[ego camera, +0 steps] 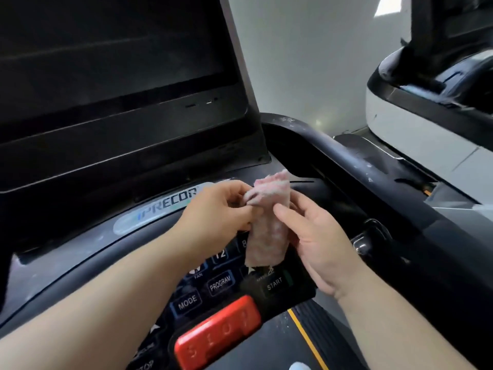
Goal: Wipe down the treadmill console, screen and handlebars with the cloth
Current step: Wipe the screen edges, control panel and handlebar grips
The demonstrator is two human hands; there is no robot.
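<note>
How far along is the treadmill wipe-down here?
Nothing looks clearly done: pale specks show on the handlebar and smears on the console. In hand: the left hand pinches the top of the cloth and the right hand holds its side, off every surface, apparently folding it. Left: the screen, console and handlebars all seem to need wiping.

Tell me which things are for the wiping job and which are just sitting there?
For the job: pink cloth, held by the left hand and right hand; dark screen; console with its buttons; black handlebar on the right.

Just there: the other machine, the white wall, the treadmill deck below.
</note>
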